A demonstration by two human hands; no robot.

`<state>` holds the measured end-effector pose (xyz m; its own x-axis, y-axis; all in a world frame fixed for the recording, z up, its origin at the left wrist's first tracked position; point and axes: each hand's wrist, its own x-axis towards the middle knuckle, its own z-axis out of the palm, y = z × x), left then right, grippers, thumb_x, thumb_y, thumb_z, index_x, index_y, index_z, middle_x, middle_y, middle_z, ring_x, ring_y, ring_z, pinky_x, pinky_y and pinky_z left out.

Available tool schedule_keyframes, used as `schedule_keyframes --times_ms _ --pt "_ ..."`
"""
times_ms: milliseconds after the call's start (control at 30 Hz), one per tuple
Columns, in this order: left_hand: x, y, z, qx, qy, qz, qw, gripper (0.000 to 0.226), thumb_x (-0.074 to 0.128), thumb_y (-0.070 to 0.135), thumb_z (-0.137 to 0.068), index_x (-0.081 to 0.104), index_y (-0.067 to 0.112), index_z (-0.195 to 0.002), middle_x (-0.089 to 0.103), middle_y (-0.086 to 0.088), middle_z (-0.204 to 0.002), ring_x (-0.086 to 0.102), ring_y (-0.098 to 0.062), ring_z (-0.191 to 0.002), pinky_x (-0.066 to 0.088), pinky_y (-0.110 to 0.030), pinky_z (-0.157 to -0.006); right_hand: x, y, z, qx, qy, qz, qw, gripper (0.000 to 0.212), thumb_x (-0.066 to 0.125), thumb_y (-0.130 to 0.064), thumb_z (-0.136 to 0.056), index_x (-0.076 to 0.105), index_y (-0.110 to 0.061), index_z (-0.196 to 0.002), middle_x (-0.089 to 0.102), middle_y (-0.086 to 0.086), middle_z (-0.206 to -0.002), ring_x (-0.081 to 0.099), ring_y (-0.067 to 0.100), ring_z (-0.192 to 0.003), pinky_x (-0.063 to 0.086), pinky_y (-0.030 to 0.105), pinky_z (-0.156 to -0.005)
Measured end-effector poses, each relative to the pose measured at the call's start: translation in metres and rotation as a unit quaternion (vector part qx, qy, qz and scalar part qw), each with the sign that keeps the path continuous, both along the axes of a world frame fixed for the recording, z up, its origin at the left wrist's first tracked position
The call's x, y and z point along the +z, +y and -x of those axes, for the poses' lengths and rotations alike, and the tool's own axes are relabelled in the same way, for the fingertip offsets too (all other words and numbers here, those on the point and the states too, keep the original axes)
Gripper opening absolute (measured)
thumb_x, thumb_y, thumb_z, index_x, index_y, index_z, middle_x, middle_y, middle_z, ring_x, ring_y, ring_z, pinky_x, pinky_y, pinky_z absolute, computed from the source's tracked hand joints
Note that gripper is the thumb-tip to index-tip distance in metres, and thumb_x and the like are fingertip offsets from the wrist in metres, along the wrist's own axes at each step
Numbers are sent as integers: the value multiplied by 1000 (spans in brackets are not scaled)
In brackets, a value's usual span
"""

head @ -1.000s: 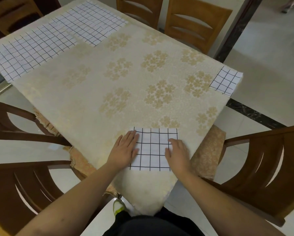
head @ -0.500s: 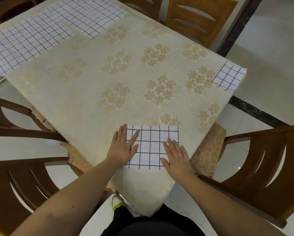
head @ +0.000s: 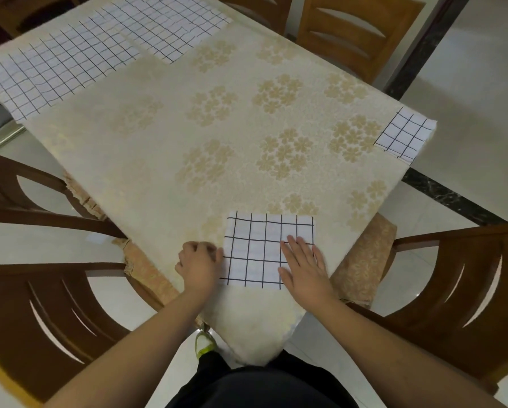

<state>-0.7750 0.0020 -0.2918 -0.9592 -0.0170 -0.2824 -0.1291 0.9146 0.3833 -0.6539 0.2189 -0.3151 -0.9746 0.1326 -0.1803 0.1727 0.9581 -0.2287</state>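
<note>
1. The checked patch lay at the near corner of the floral cloth, just short of where the cloth dropped over the edge. The surface beneath was covered by the cloth.
2. The right hand was laid flat on the right part of the patch, its fingers released, straight and pressed down.
3. The left hand was held at the left edge of the patch, touching it, with its fingers clenched under the palm.
4. The left fingertips were hidden by the knuckles, so whether the edge of the patch was pinched could not be told.
5. A second checked corner was seen at the right corner of the cloth, and a wide checked area at the far left, cut off by the frame.
6. A dark chair on the left and another on the right were only partly shown. A shoe was glimpsed below the hanging corner.
7. Half a second before, the left hand had been spread flat on the left part of the patch. It had since been drawn off to the edge and curled.
8. The right hand had been kept flat on the right part, and the patch had stayed at the same corner.
</note>
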Motion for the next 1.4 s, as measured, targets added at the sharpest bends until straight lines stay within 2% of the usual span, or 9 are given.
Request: schedule_keyframes --times_ms 267,467,800,933,1000,1067,1167,1233,1400 --pt "8 16 4 24 -117 -95 988 16 64 38 -88 65 23 -91 57 0 -104 56 -23 -100 46 -34 -86 3 -16 18 0 1 49 999 62 22 -51 -97 34 -18 -148 29 1 -156 21 20 -145 5 34 -117" --pt "20 10 10 25 -160 -228 960 24 63 23 -91 53 18 -112 67 -5 -89 62 -21 -79 48 -31 -69 17 -4 42 -93 32 130 987 56 37 -43 -100 29 -19 -149 29 0 -155 19 19 -145 9 33 -118" --pt "35 -22 72 -292 -123 -91 944 15 55 9 -95 58 20 -85 56 3 -81 47 -17 -76 36 -21 -66 40 18 82 -109 -32 279 953 72 66 -46 -86 35 -23 -146 46 -4 -143 36 21 -132 30 42 -110" --pt "39 -21 88 -296 -141 -122 937 14 53 13 -97 64 19 -102 58 10 -90 51 -10 -81 36 -23 -73 41 15 85 -116 -109 312 937 59 73 -52 -76 54 -29 -127 57 -16 -110 51 11 -107 39 39 -98" --pt "41 -18 88 -250 -147 -185 939 10 56 19 -96 64 23 -97 56 10 -79 50 -8 -71 37 -22 -68 38 15 85 -111 -140 322 930 34 71 -54 -77 62 -22 -87 57 -12 -80 54 9 -76 43 31 -73" --pt "42 -19 87 -166 -159 -251 940 11 59 29 -94 66 29 -102 54 5 -71 47 -9 -63 38 -21 -60 38 14 82 -118 -148 348 918 48 70 -45 -83 36 -18 -61 33 -5 -58 34 10 -53 24 28 -55" --pt "41 -23 80 -13 -259 -318 912 29 60 48 -90 64 26 -107 68 -2 -91 63 -17 -80 53 -29 -73 40 16 74 -181 -132 407 886 45 70 -42 -84 49 -7 -65 47 12 -61 51 26 -62 33 29 -60" --pt "38 -28 68 45 -342 -355 869 38 59 47 -90 62 14 -110 66 -6 -90 65 -21 -80 57 -34 -76 40 17 70 -218 -117 457 855 52 71 -47 -81 66 2 -96 66 24 -97 62 37 -97 50 36 -82" --pt "22 -43 35 20 -389 -418 820 14 65 20 -90 63 7 -91 62 -2 -82 66 -9 -78 50 -26 -89 46 17 68 -292 -107 542 781 40 67 -37 -88 64 -12 -119 66 -4 -113 56 17 -117 39 26 -92"
